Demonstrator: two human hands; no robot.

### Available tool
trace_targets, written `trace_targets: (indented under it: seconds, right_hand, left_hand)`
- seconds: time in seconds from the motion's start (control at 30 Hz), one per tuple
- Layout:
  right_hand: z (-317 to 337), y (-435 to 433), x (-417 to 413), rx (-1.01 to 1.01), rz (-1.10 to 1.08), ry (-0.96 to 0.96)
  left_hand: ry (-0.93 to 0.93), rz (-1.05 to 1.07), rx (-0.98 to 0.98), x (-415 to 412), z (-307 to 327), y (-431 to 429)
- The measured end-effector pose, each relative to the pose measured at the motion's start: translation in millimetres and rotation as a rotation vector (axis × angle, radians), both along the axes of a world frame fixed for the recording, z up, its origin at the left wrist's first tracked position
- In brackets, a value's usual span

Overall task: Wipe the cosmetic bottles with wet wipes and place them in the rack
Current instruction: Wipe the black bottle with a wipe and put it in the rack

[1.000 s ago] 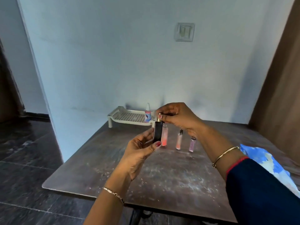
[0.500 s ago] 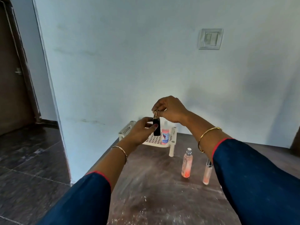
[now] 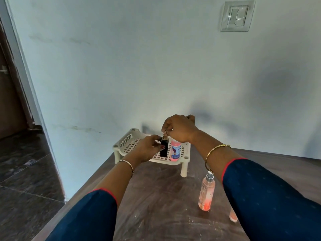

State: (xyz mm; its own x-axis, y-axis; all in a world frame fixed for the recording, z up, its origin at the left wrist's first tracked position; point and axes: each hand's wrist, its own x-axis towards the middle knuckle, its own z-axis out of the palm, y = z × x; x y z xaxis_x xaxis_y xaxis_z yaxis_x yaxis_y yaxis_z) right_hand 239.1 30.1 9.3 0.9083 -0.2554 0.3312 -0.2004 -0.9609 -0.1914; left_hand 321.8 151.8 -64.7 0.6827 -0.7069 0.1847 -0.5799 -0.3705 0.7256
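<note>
Fingers: right hand (image 3: 178,129) pinches the gold cap of the black bottle (image 3: 164,149) from above. Left hand (image 3: 147,148) wraps its fingers (image 3: 160,147) round the body, I judge to keep it upright while it settles.
Black bottle: upright, base at the rack (image 3: 125,145) grid; I cannot tell if it is fully seated.
Neighbour: labelled pink bottle (image 3: 175,150) stands just beside it in the rack.
Rack: far end of the tabletop (image 3: 165,206), by the wall.
Waiting: peach spray bottle (image 3: 206,193) upright on the tabletop, near my right sleeve.
</note>
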Motion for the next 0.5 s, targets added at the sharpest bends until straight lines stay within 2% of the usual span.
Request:
trace_targets:
  seconds: [0.3,0.5]
  right_hand:
    - [-16.0,-5.4,0.7,-0.045,-0.005,0.095]
    - [-5.2,-8.1,-15.2,-0.033,-0.023,-0.022]
  left_hand:
    - [0.005,0.030,0.021,-1.6,-15.7,-5.4]
    - [0.014,0.066,-0.009,-6.3,-12.4,0.0]
